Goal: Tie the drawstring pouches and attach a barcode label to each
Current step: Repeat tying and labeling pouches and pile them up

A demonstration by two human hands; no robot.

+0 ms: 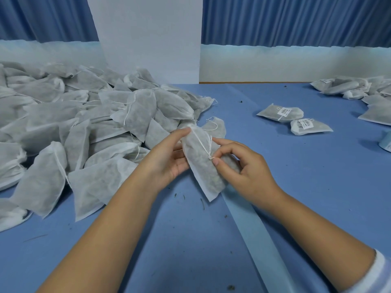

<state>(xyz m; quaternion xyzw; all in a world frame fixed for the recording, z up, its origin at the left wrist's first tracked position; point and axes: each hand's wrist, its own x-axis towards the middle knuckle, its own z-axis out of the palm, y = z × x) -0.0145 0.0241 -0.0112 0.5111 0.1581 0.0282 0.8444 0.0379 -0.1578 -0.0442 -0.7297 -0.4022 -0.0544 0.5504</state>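
Note:
I hold one white mesh drawstring pouch [201, 163] filled with dark dried material, upright and tilted, above the blue table. My left hand [169, 157] grips its gathered neck and side, thumb near the top. My right hand [241, 166] pinches the white drawstring [206, 144] against the pouch's right side. A large heap of unlabelled pouches [74, 123] lies to the left. Two pouches with barcode labels [281, 113] [309, 126] lie at the right.
A pale strip of label backing tape [260, 240] runs across the blue table [190, 250] from under the pouch toward the lower right. More pouches [359, 89] are piled at the far right. A white board [152, 39] stands behind. Dark crumbs dot the table.

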